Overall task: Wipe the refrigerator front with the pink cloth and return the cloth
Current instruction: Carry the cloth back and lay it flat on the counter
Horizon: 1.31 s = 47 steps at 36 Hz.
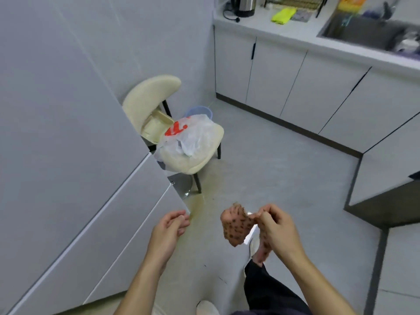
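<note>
The pale grey refrigerator front [68,178] fills the left side, with drawer seams running diagonally. A pink cloth with dark spots [236,226] hangs crumpled in the air at lower centre, above the floor. My right hand [276,228] pinches its upper right edge, and part of the cloth trails below that hand. My left hand [169,228] is beside the refrigerator's lower corner, fingers loosely curled, holding nothing. The two hands are apart, with the cloth between them but only in the right.
A cream chair [172,133] holding a white plastic bag [193,137] and a box stands past the refrigerator, a blue bin behind it. White cabinets [295,87] carry a counter with a kettle [244,5], yellow cloth [283,15] and sink [368,30]. My leg [268,289] is below.
</note>
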Tool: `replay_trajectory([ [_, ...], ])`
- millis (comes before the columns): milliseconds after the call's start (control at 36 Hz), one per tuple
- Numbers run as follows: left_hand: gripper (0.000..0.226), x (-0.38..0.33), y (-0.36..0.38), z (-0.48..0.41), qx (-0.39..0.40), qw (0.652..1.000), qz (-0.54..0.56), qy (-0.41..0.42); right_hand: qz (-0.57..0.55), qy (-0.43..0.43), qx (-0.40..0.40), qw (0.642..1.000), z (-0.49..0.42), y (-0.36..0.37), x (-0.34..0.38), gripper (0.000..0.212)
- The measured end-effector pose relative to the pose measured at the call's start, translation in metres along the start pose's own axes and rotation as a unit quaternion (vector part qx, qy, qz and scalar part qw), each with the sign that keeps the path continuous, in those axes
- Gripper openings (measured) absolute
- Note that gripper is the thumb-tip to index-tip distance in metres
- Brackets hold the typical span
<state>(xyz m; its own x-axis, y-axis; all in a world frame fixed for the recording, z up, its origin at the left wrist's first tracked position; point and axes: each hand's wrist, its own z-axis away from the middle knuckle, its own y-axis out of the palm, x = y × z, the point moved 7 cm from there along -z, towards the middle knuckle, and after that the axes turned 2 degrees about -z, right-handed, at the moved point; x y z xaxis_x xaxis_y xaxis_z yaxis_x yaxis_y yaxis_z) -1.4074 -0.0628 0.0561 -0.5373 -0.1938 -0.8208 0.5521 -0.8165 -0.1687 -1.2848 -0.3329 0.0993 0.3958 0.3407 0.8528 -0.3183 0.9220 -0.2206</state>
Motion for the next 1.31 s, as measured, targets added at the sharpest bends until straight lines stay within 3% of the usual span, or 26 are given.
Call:
replay_trajectory([
  [167,0.018,-0.050,0.067,-0.037,0.013,1.000,-0.013,0.014,-0.039,0.024,-0.089,0.995,-0.062,-0.054,0.001,0.021],
  [389,0.019,-0.118,0.154,-0.103,0.026,0.999,-0.021,0.009,-0.085,0.044,-0.113,0.989,-0.145,-0.119,0.050,0.017],
  [500,0.019,-0.148,0.186,-0.137,0.018,0.999,-0.028,0.015,-0.159,0.074,-0.100,0.979,-0.192,-0.141,0.068,0.013],
  [611,0.020,-0.176,0.204,-0.172,0.013,0.999,-0.037,0.019,-0.141,0.063,-0.126,0.980,-0.244,-0.158,0.075,0.012],
  [722,0.018,-0.198,0.219,-0.221,0.022,0.998,-0.054,0.013,-0.104,0.066,-0.147,0.981,-0.290,-0.165,0.096,0.016],
  [861,0.018,-0.223,0.236,-0.302,0.055,0.995,-0.083,-0.008,-0.144,0.076,-0.139,0.977,-0.351,-0.157,0.126,0.022],
  [1028,0.019,-0.274,0.266,-0.380,0.109,0.984,-0.140,0.002,-0.105,0.094,-0.242,0.960,-0.416,-0.160,0.156,0.018],
  [1306,0.020,-0.344,0.309,-0.483,0.134,0.976,-0.168,-0.024,-0.122,0.118,-0.250,0.953,-0.518,-0.146,0.199,0.015],
])
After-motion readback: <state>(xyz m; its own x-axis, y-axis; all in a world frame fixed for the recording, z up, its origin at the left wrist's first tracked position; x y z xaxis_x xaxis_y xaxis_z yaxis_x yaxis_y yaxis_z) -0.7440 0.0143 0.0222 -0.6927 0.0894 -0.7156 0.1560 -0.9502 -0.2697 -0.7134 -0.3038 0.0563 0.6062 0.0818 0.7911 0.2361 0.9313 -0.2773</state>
